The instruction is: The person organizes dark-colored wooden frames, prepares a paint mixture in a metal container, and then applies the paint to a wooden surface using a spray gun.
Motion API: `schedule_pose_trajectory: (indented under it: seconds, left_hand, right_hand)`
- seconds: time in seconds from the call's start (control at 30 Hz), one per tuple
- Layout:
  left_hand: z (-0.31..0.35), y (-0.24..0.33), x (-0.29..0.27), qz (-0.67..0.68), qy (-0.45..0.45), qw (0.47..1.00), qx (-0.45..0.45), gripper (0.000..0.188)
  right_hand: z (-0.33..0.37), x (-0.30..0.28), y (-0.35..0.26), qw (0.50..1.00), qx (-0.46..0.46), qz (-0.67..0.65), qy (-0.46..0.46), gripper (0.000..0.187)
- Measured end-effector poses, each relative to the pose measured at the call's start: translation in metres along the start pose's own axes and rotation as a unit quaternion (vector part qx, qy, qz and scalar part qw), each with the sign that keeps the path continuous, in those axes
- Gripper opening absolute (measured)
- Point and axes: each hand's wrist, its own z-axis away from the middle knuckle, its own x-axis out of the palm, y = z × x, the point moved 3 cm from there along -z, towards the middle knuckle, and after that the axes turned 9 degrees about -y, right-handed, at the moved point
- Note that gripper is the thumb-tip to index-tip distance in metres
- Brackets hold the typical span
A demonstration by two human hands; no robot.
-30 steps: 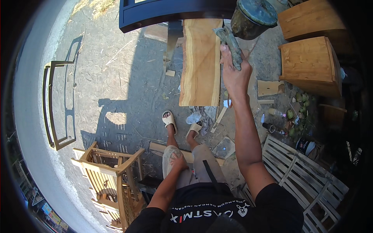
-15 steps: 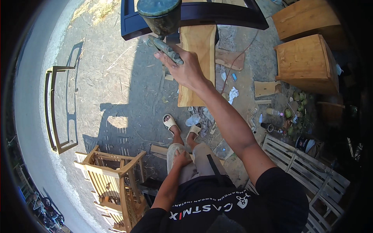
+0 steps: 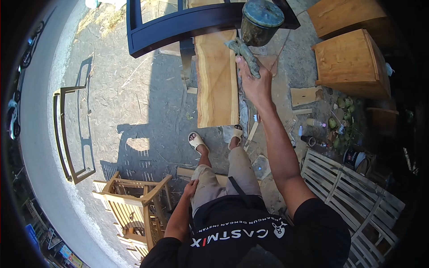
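My right hand [image 3: 258,87] is closed round the grey-green handle of a spray gun [image 3: 245,56]. A round, paint-stained cup [image 3: 263,22] sits on top of the gun. Beyond and partly behind it stands a dark-painted wooden frame [image 3: 178,31] with upright bars. Under the gun and frame, a pale-edged wooden slab [image 3: 216,85] reaches back toward my feet. My left hand [image 3: 191,188] is by my left thigh, fingers curled in against the leg of my beige shorts [image 3: 208,183]; what they hold, if anything, is hidden.
Wooden cabinets [image 3: 348,58] stand at the far right, with green coconuts [image 3: 344,111] and litter nearer. A slatted wooden panel [image 3: 348,192] lies at the near right. Slatted wooden chairs [image 3: 129,205] are at the near left. A thin rectangular frame [image 3: 62,134] stands beside the road [image 3: 44,116].
My right hand has carried the spray gun rightward across the dark frame. My left hand has slid from the knee to the outer thigh. My right foot has shifted right and farther away.
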Motion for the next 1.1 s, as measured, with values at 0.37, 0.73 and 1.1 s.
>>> schedule_pose_trajectory:
  seconds: [0.37, 0.73, 1.1]
  left_hand:
    - [-0.035, 0.067, 0.101, 0.035, -0.011, 0.998, -0.052, 0.107]
    - [-0.041, 0.147, 0.161, -0.055, -0.007, 0.99, -0.131, 0.144]
    - [-0.046, 0.105, 0.182, -0.05, -0.043, 0.989, -0.133, 0.141]
  right_hand:
    - [-0.023, -0.092, 0.059, 0.997, -0.005, 0.054, 0.046, 0.035]
    - [-0.024, -0.025, 0.054, 0.989, -0.1, -0.02, -0.106, 0.032]
    - [-0.01, 0.043, 0.013, 0.966, -0.17, -0.024, -0.193, 0.032]
